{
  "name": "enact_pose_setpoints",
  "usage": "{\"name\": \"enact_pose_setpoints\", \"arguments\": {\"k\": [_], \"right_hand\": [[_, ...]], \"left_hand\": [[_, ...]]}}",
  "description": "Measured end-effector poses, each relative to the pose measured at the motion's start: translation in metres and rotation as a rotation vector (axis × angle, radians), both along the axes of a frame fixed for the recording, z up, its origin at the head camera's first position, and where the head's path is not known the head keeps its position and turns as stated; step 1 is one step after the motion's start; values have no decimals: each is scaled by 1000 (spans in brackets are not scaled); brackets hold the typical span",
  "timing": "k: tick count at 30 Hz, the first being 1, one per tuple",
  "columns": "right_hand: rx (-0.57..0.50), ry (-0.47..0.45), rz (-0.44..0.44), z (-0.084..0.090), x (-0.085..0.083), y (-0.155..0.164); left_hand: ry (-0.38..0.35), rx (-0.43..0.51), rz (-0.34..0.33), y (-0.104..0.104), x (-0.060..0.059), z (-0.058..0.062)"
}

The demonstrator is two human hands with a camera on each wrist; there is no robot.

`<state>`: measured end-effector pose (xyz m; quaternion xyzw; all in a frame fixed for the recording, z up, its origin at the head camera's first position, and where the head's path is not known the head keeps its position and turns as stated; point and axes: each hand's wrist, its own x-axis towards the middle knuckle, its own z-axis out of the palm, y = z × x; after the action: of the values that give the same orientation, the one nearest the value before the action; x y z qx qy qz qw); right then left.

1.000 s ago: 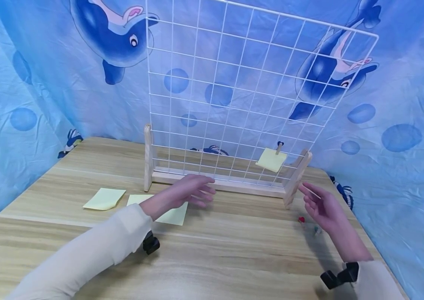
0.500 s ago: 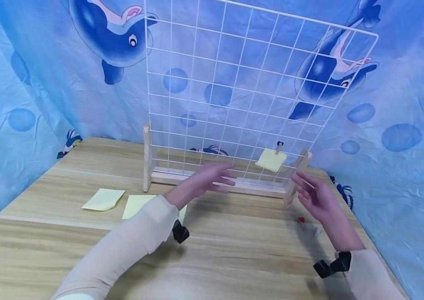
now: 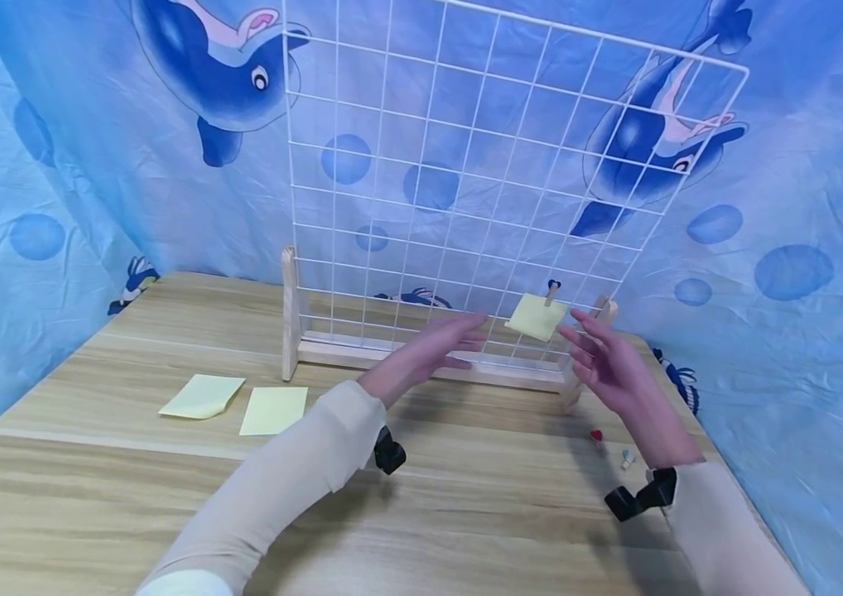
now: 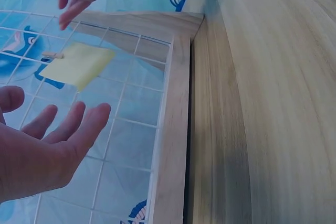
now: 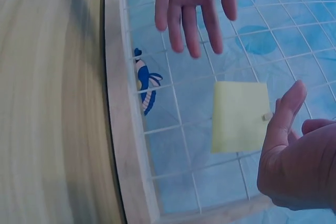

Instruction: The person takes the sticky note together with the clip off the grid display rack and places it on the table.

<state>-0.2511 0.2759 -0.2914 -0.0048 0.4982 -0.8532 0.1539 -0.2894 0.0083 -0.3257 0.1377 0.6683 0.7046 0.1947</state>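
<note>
A yellow sticky note (image 3: 536, 318) hangs low on the right part of a white wire grid (image 3: 432, 157), held by a small wooden clothespin (image 3: 551, 291) with a dark blue top. My left hand (image 3: 432, 348) is just left of the note, fingers extended and holding nothing. To the note's right is my right hand (image 3: 608, 360), its fingers loosely bent and nothing in them. In the left wrist view the note (image 4: 79, 65) lies between both hands. The right wrist view shows the note (image 5: 240, 116) beside my right thumb.
The grid stands in a wooden base (image 3: 362, 354) on a wood-grain table (image 3: 466, 513). Two more sticky notes lie at left, one curled (image 3: 202, 396) and one flat (image 3: 274, 410). A red heart clip (image 3: 596, 435) and a pale clip (image 3: 626, 459) lie near my right forearm.
My left hand has moved right, away from over the flat note and toward the hanging note. My right hand has moved left and up toward the same note.
</note>
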Motion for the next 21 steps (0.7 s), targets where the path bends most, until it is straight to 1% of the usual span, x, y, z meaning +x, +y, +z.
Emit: {"name": "enact_pose_setpoints", "arguments": {"k": [4, 6, 9, 11, 13, 16, 19, 21], "right_hand": [[-3, 39, 30, 5, -7, -9], [-5, 57, 38, 9, -11, -13], [7, 72, 35, 15, -17, -17], [32, 82, 33, 18, -21, -20], [73, 86, 26, 21, -26, -22], [170, 91, 15, 24, -32, -26], [258, 100, 6, 26, -36, -30], [297, 112, 3, 27, -39, -32]], "left_hand": [[34, -3, 5, 5, -3, -1], [40, -7, 7, 8, -4, 0], [52, -22, 6, 14, -6, -1], [55, -27, 5, 17, -7, -2], [62, -38, 2, 21, -9, -3], [75, -58, 2, 25, -11, -4], [90, -84, 14, 29, -12, -4], [95, -100, 23, 32, -12, -3]]}}
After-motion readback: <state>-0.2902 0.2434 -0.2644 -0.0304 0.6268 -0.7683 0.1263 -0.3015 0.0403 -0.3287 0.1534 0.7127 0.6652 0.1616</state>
